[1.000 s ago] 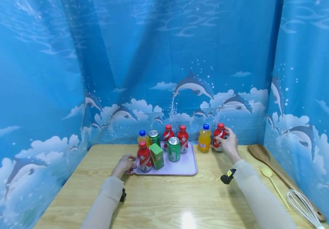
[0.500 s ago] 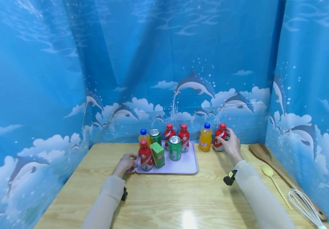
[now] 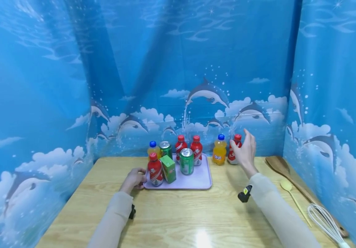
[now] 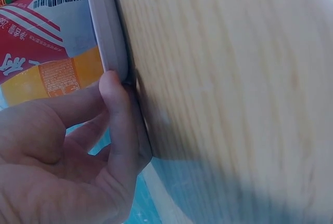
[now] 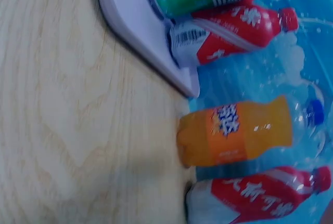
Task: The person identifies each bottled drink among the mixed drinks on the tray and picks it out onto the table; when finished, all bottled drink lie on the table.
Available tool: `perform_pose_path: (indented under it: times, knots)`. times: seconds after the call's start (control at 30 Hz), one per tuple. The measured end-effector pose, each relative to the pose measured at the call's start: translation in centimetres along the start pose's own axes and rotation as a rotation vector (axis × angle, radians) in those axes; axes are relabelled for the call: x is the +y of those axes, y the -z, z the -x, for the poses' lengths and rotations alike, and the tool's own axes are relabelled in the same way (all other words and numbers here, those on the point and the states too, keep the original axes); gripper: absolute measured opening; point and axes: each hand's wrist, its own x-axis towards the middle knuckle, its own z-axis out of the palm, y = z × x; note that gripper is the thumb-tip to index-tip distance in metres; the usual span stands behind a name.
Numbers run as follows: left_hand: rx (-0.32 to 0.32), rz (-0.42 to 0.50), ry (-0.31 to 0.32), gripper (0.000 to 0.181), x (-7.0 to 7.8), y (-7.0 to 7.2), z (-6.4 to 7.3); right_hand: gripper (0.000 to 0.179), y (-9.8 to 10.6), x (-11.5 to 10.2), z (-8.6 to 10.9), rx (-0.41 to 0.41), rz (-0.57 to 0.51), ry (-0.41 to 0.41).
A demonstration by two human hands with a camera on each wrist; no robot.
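Observation:
My left hand (image 3: 134,179) grips the left edge of a pale purple tray (image 3: 193,184); the left wrist view has its fingers at the tray rim (image 4: 107,31). On the tray stand a red-capped cola bottle (image 3: 155,171), a green drink carton (image 3: 168,168), a green can (image 3: 186,162) and, behind, two more red bottles. My right hand (image 3: 246,151) is beside another red cola bottle (image 3: 232,156), right of the tray, with thumb and fingers spread apart. Left of that bottle stands an orange soda bottle (image 3: 219,152), also shown upright on its base in the right wrist view.
A second green can (image 3: 165,148) and a blue-capped orange bottle (image 3: 153,148) stand at the tray's back left. Along the table's right side lie a wooden spatula (image 3: 278,164), a yellow spoon (image 3: 286,185) and a whisk (image 3: 325,220). A blue dolphin curtain (image 3: 258,86) closes off the back.
My right hand has let go of the red cola bottle and its fingers have spread and risen a little. The bottle stays beside the orange soda. My left hand stays at the tray.

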Motion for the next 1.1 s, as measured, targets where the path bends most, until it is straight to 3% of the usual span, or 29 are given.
perform_pose_path:
  times: [0.13, 0.27, 0.47, 0.57, 0.8, 1.1]
  knots:
    - [-0.003, -0.01, -0.006, 0.052, 0.0, 0.3, 0.1, 0.076, -0.5, -2.2, 0.5, 0.024, -0.017, 0.115]
    - [-0.008, -0.01, -0.003, 0.052, -0.1, 0.6, 0.1, 0.076, -1.2, -4.1, 1.3, -0.004, -0.02, 0.249]
    - [-0.007, -0.014, 0.019, 0.053, -0.2, 0.8, -0.3, 0.081, -3.0, -5.6, 2.3, -0.033, 0.024, 0.421]
    - [0.002, -0.017, 0.027, 0.053, -0.2, 0.8, -0.5, 0.085, -4.1, -6.1, 2.7, -0.075, 0.04, 0.463]
    - [0.006, -0.018, 0.026, 0.054, -0.3, 0.6, -0.7, 0.095, -6.5, -6.2, 3.3, -0.22, 0.065, 0.414]
    - [0.005, -0.011, 0.016, 0.054, -0.1, 0.2, -0.4, 0.095, -8.2, -5.5, 3.2, -0.465, 0.04, 0.249]
